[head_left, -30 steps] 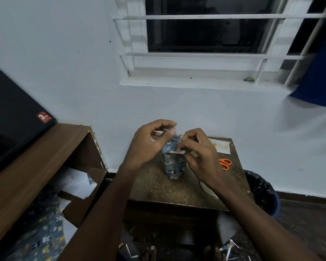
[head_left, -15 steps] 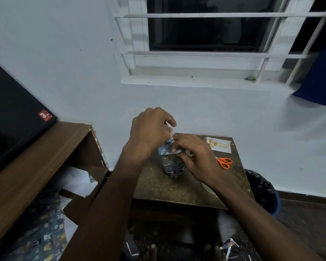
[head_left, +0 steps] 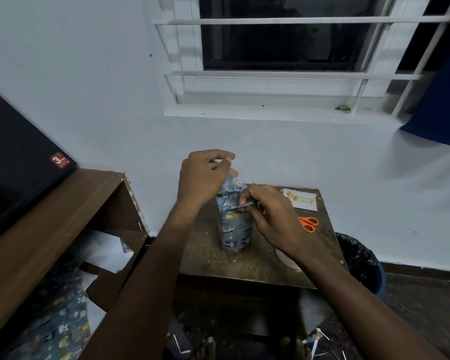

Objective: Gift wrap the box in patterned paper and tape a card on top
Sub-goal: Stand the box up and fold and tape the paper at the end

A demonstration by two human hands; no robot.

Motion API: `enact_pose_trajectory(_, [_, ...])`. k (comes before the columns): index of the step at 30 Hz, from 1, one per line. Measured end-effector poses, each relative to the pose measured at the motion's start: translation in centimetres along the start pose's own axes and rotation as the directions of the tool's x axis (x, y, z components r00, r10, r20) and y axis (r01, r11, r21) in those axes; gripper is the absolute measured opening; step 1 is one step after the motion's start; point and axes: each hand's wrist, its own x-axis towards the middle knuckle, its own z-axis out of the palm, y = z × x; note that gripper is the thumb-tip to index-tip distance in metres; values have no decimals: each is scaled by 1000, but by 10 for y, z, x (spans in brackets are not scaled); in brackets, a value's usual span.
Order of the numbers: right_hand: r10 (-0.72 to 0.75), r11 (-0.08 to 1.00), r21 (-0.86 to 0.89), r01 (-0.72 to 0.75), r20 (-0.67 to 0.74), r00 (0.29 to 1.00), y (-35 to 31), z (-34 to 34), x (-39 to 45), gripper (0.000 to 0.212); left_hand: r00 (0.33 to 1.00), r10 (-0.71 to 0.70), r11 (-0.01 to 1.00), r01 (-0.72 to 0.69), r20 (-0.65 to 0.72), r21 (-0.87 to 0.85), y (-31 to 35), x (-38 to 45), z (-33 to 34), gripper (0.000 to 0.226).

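Note:
The box stands upright on the small brown table, wrapped in blue patterned paper. My left hand grips the paper flap at its top left, fingers curled. My right hand pinches a fold of paper, maybe with a strip of tape, against the box's upper right side. A white card with gold print lies flat at the table's far right corner. A tape roll lies on the table, mostly hidden under my right wrist.
Orange scissors lie right of the box. A dark bin with a black liner stands beside the table. A wooden desk with a black screen is at left. Spare patterned paper lies on the floor below.
My left hand rose to the top flap and curled over it. My right hand moved from the top of the box to its upper right side. The box stayed upright.

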Motion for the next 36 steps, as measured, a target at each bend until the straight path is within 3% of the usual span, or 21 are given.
enact_pose_trajectory(4, [-2,1000,14,2,-4,1000,0,2,-2,19,970,-76,977,118,232,-176,-8,3,-16,38])
enact_pose_trajectory(9, [17,998,66,-18,14,1000,0,1,-1,17,957,24,985,27,290,-171,-16,3,-27,29])
enact_pose_trajectory(11, [15,997,73,-17,28,999,0,1,-2,15,960,59,993,-29,275,-111,-15,4,-27,23])
enact_pose_trajectory(13, [7,997,70,-11,54,999,-1,1,-3,11,962,113,988,-134,248,72,-12,4,-24,9])
enact_pose_trajectory(15, [2,999,52,-6,75,997,-1,2,-3,9,963,129,956,-184,235,227,-8,3,-19,10])
enact_pose_trajectory(23, [-67,996,-56,74,125,990,-9,-1,-2,19,995,98,890,-83,-9,449,14,-7,2,32])
enact_pose_trajectory(27, [-26,999,-40,32,144,989,-7,-2,-2,25,987,140,862,-81,-81,501,14,-12,16,34])
enact_pose_trajectory(29, [-11,1000,-4,12,147,989,-7,-4,-1,29,984,135,893,-71,-115,444,12,-12,20,33])
enact_pose_trajectory(32, [-5,1000,29,1,145,989,-8,-8,-1,29,990,48,977,-19,-135,212,3,-7,17,18])
enact_pose_trajectory(33, [-3,999,33,-1,141,990,-7,-8,-1,28,996,0,997,7,-93,73,0,-4,13,13])
enact_pose_trajectory(36, [2,999,46,-8,125,992,-6,-8,-2,24,977,-145,934,187,154,-306,-15,7,-5,44])
